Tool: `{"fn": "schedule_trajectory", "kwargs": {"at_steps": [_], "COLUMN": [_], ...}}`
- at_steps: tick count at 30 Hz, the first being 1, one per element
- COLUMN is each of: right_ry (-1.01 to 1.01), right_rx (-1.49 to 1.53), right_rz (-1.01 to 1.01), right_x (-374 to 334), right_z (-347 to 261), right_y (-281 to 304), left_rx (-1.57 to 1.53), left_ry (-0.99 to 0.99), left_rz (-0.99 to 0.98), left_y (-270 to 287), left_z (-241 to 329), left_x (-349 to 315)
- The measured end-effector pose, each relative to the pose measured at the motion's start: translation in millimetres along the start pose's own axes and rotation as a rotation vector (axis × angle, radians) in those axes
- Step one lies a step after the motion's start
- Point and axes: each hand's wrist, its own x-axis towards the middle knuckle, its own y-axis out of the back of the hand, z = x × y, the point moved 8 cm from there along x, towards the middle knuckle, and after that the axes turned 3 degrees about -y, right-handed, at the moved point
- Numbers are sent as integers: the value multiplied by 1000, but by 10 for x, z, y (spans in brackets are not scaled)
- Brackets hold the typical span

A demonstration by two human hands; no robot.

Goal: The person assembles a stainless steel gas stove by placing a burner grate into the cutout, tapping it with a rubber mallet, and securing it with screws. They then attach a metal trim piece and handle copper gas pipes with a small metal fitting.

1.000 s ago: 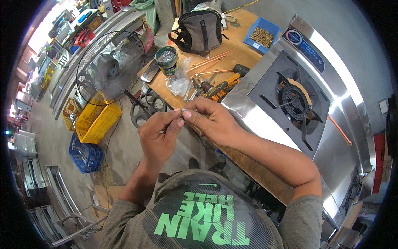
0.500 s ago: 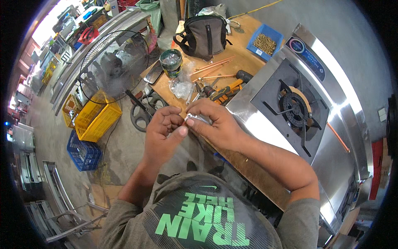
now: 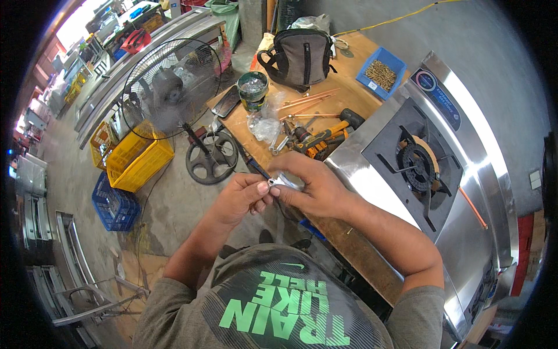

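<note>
Fingertips of both hands pinch one small silvery metal fitting (image 3: 285, 180) between them, held in the air just off the front edge of the wooden workbench (image 3: 360, 75). Left hand (image 3: 241, 198) grips its left end with thumb and forefinger, while the right hand (image 3: 314, 189) closes over its right side. Behind them on the bench lie an orange-handled tool (image 3: 322, 138) and a stainless gas stove (image 3: 418, 163).
</note>
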Motion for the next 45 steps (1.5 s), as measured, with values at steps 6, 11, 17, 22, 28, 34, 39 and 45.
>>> {"fn": "schedule_trajectory", "kwargs": {"at_steps": [6, 11, 17, 22, 28, 34, 39, 45], "right_ry": [-91, 33, -79, -153, -222, -377, -413, -212], "right_rx": [-152, -346, -480, -278, -259, -151, 13, -121], "right_rz": [122, 203, 97, 18, -37, -68, -79, 9], "right_x": [-29, -42, -21, 15, 10, -17, -25, -26], "right_z": [40, -78, 61, 222, 252, 279, 352, 291], "right_y": [77, 106, 72, 3, -22, -29, -109, -110], "left_rx": [7, -43, 128, 300, 425, 701, 635, 326], "left_ry": [-125, -110, -124, -268, -309, -357, -328, -176], "left_rz": [132, 167, 219, 285, 329, 319, 395, 423], "left_y": [73, 121, 195, 182, 260, 316, 362, 465], "left_z": [27, -15, -26, 89, 156, 214, 109, -40], "left_x": [43, 80, 141, 117, 83, 33, 57, 126]}}
